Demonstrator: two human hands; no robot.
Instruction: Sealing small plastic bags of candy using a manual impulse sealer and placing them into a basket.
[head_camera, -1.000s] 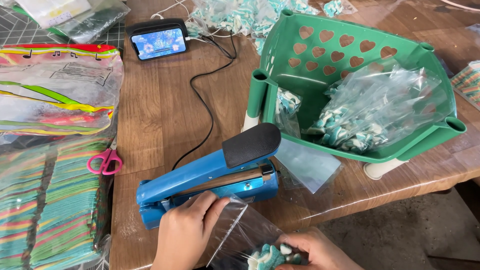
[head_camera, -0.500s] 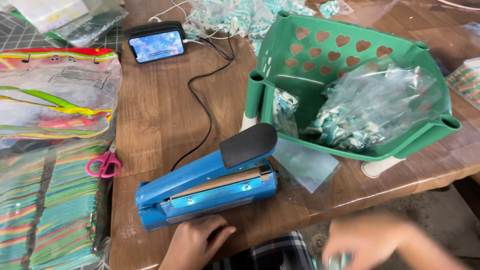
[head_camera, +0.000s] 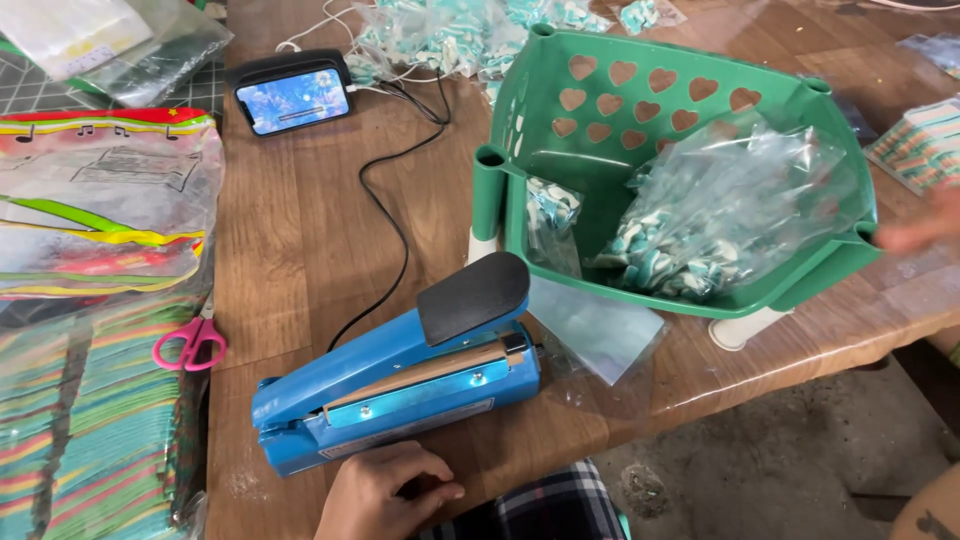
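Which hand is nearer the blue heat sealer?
Left. The left hand rests on the table edge just below the blue heat sealer; the right hand is blurred, far off beside the green plastic basket.

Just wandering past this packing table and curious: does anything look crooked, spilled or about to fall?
The green heart-cutout basket stands out: it is tipped on its side near the table edge, opening upward, with a clear bag of blue-white candies slumped against its lower wall. Nothing has spilled. The blue heat sealer sits askew to the table edge.
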